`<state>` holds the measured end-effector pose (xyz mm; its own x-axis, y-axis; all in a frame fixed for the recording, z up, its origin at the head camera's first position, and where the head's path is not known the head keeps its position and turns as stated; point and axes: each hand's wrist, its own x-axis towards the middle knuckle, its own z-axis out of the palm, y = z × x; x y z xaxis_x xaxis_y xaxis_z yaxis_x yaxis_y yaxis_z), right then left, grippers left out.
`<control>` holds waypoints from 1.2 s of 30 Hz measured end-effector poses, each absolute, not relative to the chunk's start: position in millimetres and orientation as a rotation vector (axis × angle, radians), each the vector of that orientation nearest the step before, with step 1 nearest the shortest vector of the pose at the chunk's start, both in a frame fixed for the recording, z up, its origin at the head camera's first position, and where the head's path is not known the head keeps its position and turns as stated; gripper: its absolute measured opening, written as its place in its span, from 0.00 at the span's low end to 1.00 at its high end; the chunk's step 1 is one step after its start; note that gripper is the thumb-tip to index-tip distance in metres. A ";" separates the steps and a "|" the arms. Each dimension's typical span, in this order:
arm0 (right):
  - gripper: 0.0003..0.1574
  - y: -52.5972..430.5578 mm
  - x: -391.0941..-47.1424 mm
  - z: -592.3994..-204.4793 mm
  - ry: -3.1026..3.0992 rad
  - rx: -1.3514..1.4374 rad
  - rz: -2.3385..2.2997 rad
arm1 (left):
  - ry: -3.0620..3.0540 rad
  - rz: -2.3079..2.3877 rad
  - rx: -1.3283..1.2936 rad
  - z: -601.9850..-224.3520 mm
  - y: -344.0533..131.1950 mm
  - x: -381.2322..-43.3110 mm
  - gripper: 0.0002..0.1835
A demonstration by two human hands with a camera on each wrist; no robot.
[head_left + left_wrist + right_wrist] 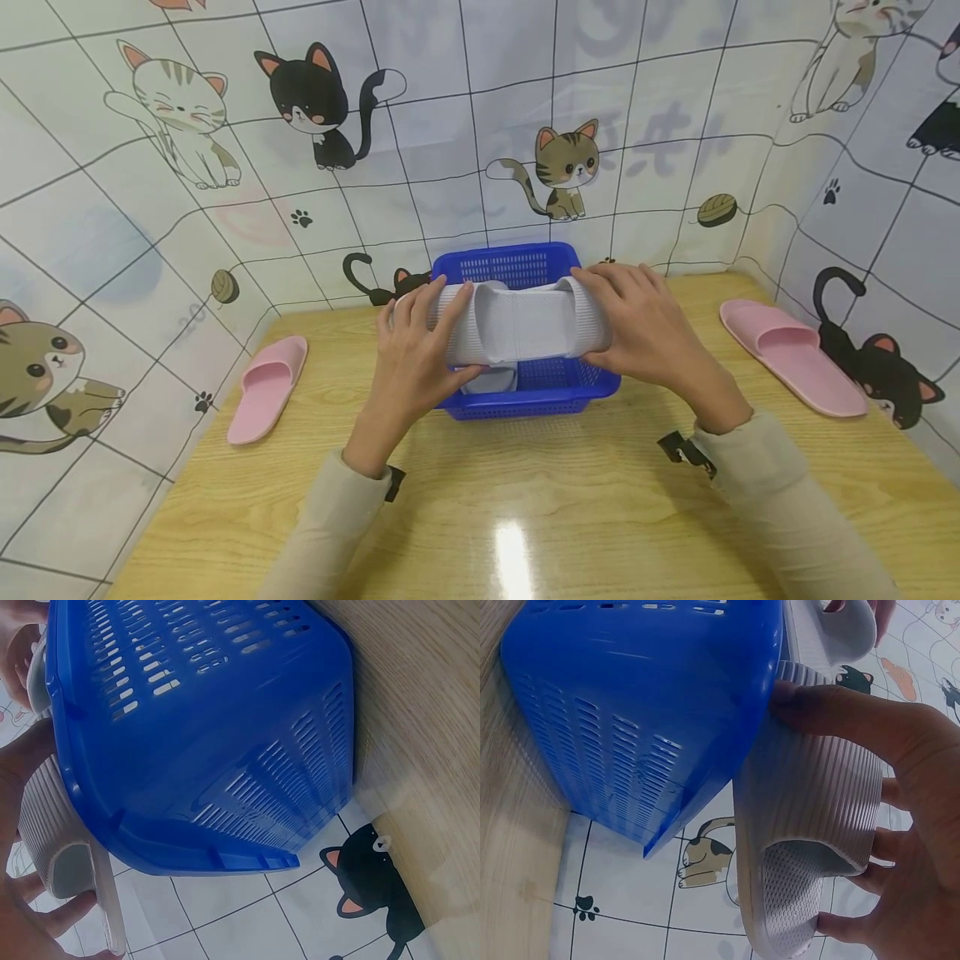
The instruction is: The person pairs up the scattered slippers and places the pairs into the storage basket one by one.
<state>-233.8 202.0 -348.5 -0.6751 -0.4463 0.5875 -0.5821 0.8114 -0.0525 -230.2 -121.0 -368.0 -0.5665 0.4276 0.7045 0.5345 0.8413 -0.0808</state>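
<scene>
Two white slippers with ribbed straps are held level over a blue plastic basket (528, 408), end to end in the head view. My left hand (416, 350) grips the left slipper (465, 333) by its strap, thumb at the near side and fingers over the far side. On the other side, my right hand (637, 321) holds the right slipper (592, 321) around its strap. In the right wrist view, the thumb lies across the ribbed strap (817, 780), close beside the basket's rim. Below the held pair, a whitish rounded piece (491, 381) shows inside the basket, mostly hidden.
One pink slipper (267, 390) lies on the wooden table (450, 517) at the left, another pink slipper (795, 354) at the right. Behind and at both sides stands a white wall covering (450, 200) with cat drawings and grid lines.
</scene>
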 end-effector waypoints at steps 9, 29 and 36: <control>0.71 201.7 -233.5 -348.9 -2.441 0.747 0.319 | -2.263 -0.159 -0.696 -367.7 -121.0 -229.3 0.63; 0.72 201.1 -233.4 -348.9 -2.441 0.756 0.318 | -2.262 -0.160 -0.694 -368.7 -119.7 -229.3 0.62; 0.72 201.4 -233.8 -349.4 -2.442 0.758 0.322 | -2.260 -0.159 -0.693 -368.3 -119.6 -228.3 0.62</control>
